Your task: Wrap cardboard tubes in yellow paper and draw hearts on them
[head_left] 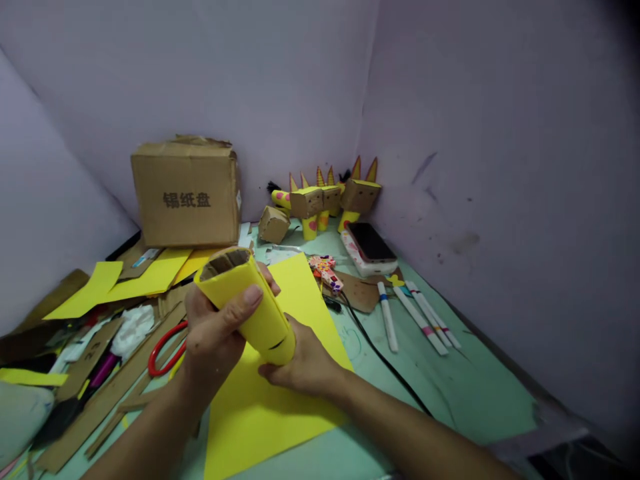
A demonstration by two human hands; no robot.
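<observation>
The yellow tube [260,313] is up over the yellow sheet [295,413]. The left hand [215,333] curls around it near the open top, thumb pressing its side. The right hand [303,357] squeezes its bottom end. A red loop [156,357] sits left of the sheet, white pens [420,320] right, and a brown box [185,193] behind, to the left.

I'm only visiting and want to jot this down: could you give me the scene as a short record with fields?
Left hand: around the yellow tube, near its open end
Right hand: on the tube's lower end
Tube lining: brown cardboard
Under the hands: yellow sheet
To the left: red handle, cardboard strip
To the right: phone, white pen
At the back: brown box, horned figures
</observation>
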